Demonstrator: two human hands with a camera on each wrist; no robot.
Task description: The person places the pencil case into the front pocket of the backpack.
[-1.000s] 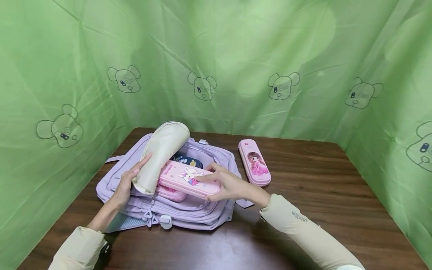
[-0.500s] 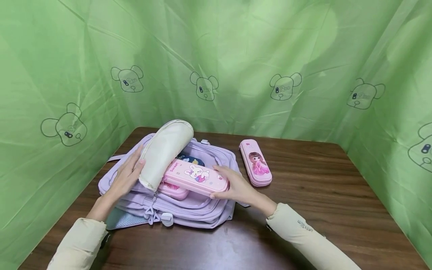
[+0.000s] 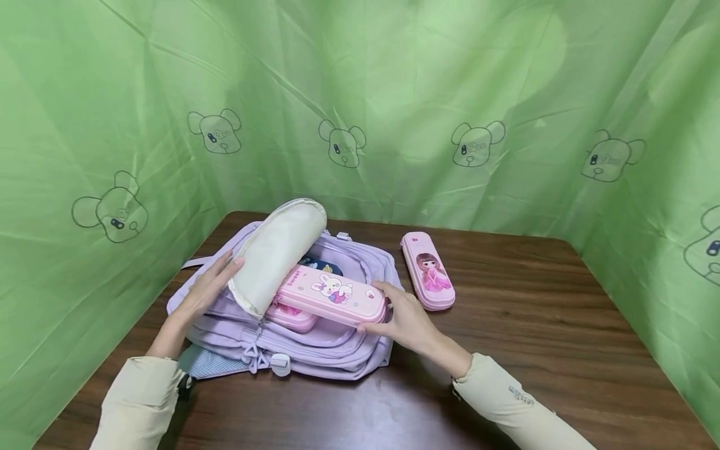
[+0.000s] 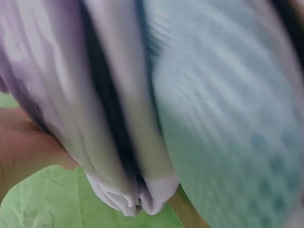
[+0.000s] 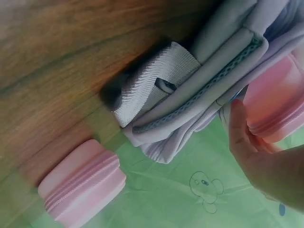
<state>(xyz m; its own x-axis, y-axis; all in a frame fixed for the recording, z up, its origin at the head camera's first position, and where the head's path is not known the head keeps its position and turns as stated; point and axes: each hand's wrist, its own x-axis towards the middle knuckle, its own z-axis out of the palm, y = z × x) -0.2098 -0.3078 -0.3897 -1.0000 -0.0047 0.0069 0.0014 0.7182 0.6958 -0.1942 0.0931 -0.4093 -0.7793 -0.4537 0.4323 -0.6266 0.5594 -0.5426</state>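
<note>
A lilac backpack (image 3: 343, 362) lies on the table, its cream-lined flap (image 3: 281, 250) folded up. My left hand (image 3: 205, 290) rests against the backpack, fingers mostly straight by the flap's left edge; the left wrist view shows part of this hand (image 4: 33, 147) against the lilac fabric. With thumb and fingers, my right hand (image 3: 407, 317) grips the right end of a pink pencil case (image 3: 337, 297) printed with a white rabbit. Its left end is partly under the flap. Below it sits another pink pencil case (image 3: 289, 319), and behind it a dark blue case (image 3: 323, 265), both partly hidden.
A further pink pencil case (image 3: 429, 272) with a doll print lies right of the backpack. The brown wooden table (image 3: 534, 312) ends at green curtains (image 3: 394, 187) at the back and sides. A blue mesh strap (image 3: 210, 362) sticks out at the backpack's front left.
My right hand has drawn back slightly to the right, still gripping the rabbit pencil case. My left hand's fingers have shifted from the flap's outer face to its left edge.
</note>
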